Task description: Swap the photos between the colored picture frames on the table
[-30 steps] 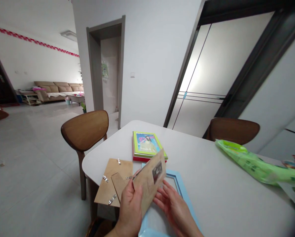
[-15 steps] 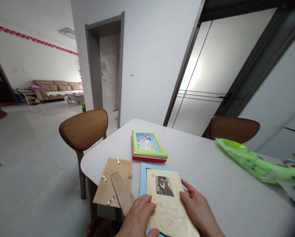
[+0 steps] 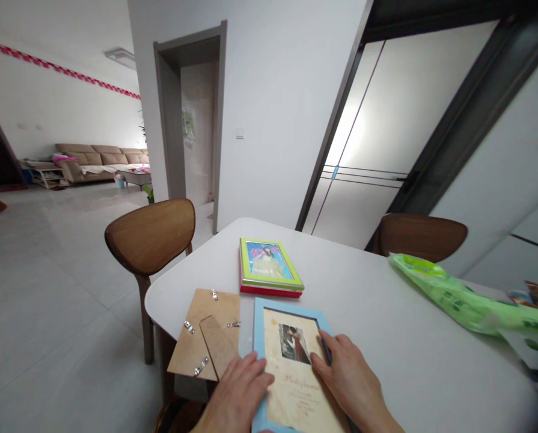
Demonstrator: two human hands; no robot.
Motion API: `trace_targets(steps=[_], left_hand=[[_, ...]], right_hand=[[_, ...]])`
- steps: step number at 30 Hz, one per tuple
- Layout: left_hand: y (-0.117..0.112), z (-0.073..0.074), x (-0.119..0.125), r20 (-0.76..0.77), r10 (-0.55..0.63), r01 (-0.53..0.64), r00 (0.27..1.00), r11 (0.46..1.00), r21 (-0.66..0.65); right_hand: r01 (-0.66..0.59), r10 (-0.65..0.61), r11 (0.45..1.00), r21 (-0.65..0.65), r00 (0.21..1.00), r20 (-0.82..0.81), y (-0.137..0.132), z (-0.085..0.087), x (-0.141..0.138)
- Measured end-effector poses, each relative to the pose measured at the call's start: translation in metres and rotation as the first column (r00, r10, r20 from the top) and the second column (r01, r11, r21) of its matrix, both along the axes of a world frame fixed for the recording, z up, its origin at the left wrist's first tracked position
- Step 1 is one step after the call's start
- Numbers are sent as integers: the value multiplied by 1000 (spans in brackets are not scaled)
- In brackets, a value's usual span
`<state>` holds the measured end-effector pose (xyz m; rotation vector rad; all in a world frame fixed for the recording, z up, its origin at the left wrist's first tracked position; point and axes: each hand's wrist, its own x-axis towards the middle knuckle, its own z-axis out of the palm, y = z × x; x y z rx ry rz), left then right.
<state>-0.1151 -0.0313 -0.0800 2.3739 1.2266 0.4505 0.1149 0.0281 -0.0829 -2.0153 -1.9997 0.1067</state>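
Observation:
A light blue picture frame [image 3: 259, 325] lies on the table before me. Within its border sits a cream printed sheet [image 3: 296, 394] with a small photo and reddish lettering. My left hand [image 3: 239, 391] lies over the frame's left side, fingers stretched out and touching the sheet's edge. At the right edge of the sheet, my right hand [image 3: 356, 379] pinches it between thumb and fingers; a dark gap shows along that side. To the left lies a brown backing board [image 3: 190, 355] with metal clips and a stand flap, partly behind my left hand.
Beyond the blue frame, a green picture frame [image 3: 272, 282] rests on a red one [image 3: 269, 291]. A green plastic bag [image 3: 467, 307] lies on the table's right. Wooden chairs stand at the left [image 3: 154, 231] and far right [image 3: 424, 234] of the white table [image 3: 363, 288].
The cream sheet has shifted left and down into the blue frame's border. My right hand has moved left with it, and my left hand has slid slightly left onto the frame's side.

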Motion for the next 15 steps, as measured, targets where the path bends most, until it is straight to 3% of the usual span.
trace_targets(steps=[2,6,11,15], left_hand=[[-1,0,-24,-57,147,-145,987,989,33],[4,-8,-67,-176,450,-433,875,892,128],[14,-29,-85,-115,506,-469,855,848,246],[13,-27,-81,-18,503,-475,864,828,298]], right_hand=[[-63,66,996,55,997,-45,0,3,-7],[-321,341,938,133,925,-165,-11,15,-52],[-503,513,859,101,846,-149,-27,15,-128],[-484,496,868,108,844,-206,-29,16,-144]])
